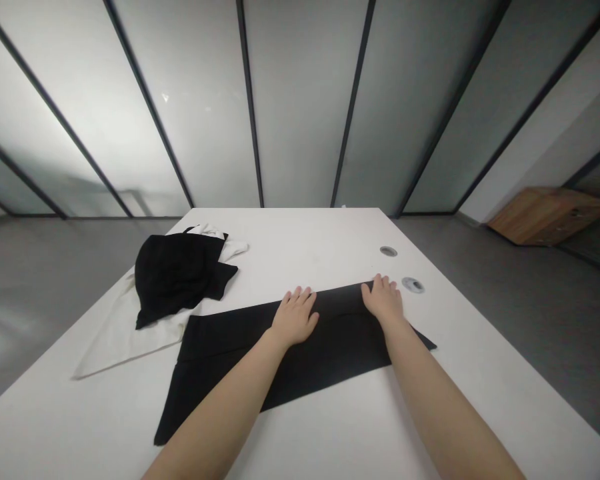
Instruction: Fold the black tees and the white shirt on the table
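A black folded piece of clothing [325, 357] lies flat across the white table [300, 240], its far edge running slightly up to the right. Near the middle of that far edge, my left hand [296, 316] rests flat on the fabric with its fingers stretched out. My right hand [384, 299] lies on the same cloth by its far right corner, fingers extended and a little apart. Neither hand grips the fabric. My right forearm hides part of the garment's right end, and my left forearm covers part of its near edge.
Left on the table, a heap of black clothing [175, 273] sits on white cloth [125, 333]. Two round cable grommets [413, 285] are set near the right edge. Beyond stand frosted glass panels [300, 100]; a wooden cabinet [545, 217] is on the floor at right.
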`<action>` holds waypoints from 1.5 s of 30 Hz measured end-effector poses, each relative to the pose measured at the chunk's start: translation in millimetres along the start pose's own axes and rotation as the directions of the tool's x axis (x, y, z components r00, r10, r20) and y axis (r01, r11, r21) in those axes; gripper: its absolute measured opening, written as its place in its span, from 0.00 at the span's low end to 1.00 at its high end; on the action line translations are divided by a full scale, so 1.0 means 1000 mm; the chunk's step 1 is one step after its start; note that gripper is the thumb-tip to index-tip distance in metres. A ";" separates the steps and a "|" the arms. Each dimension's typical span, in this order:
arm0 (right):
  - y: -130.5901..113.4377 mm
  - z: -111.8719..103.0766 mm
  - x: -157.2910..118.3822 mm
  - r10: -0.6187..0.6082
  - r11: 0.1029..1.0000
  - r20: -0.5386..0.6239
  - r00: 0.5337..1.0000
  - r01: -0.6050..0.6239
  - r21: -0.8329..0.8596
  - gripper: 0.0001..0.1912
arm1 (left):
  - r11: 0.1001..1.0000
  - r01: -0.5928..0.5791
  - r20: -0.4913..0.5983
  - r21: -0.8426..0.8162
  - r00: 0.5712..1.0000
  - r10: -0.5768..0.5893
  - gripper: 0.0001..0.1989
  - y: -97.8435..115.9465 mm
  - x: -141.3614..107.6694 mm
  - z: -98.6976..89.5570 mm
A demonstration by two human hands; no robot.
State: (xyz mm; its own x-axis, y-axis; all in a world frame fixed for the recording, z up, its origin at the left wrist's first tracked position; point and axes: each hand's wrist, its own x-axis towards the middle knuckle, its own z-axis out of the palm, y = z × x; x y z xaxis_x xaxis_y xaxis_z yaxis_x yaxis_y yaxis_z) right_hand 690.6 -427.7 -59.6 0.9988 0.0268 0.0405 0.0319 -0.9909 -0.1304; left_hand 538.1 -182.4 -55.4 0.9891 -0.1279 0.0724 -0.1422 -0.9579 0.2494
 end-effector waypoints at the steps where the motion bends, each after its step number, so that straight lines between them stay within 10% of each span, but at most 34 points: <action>1: 0.004 -0.001 0.002 0.013 1.000 -0.025 1.000 -0.012 0.013 0.35 | 1.000 0.004 0.001 -0.005 1.000 -0.004 0.31 0.000 0.000 -0.001; 15: 0.019 -0.017 0.008 0.102 0.982 -0.165 0.981 -0.072 0.175 0.17 | 1.000 0.017 0.004 -0.013 1.000 -0.017 0.30 0.002 0.001 -0.005; 19: -0.003 -0.029 -0.007 -0.076 0.985 -0.222 0.972 0.108 0.135 0.14 | 1.000 0.014 0.003 -0.002 1.000 -0.014 0.30 0.002 0.001 -0.006; 26: -0.041 -0.037 -0.029 -0.319 0.940 0.176 0.931 0.288 0.180 0.09 | 1.000 0.000 -0.011 0.000 1.000 0.000 0.34 0.000 0.001 -0.003; 35: -0.023 -0.025 -0.019 -0.224 0.975 0.053 0.973 0.224 0.005 0.22 | 0.943 -0.318 -0.005 -0.101 0.948 0.319 0.29 0.019 -0.003 -0.011; 41: 0.002 -0.026 -0.011 -0.008 0.999 -0.051 0.999 0.009 0.033 0.27 | 0.933 -0.325 0.063 -0.156 0.939 0.338 0.29 0.020 -0.002 -0.007; 45: -0.011 -0.026 -0.021 -0.136 0.988 -0.124 0.983 0.145 0.061 0.26 | 0.932 -0.325 0.067 -0.159 0.938 0.339 0.28 0.021 -0.001 -0.011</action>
State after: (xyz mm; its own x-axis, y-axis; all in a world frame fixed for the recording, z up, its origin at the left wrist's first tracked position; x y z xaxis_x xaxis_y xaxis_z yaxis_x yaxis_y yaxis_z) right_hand 668.0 -420.3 -33.5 0.9728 0.1451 0.1808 0.1783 -0.9667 -0.1834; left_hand 533.4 -199.1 -39.7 0.8825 -0.4621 0.0877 -0.4604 -0.8105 0.3621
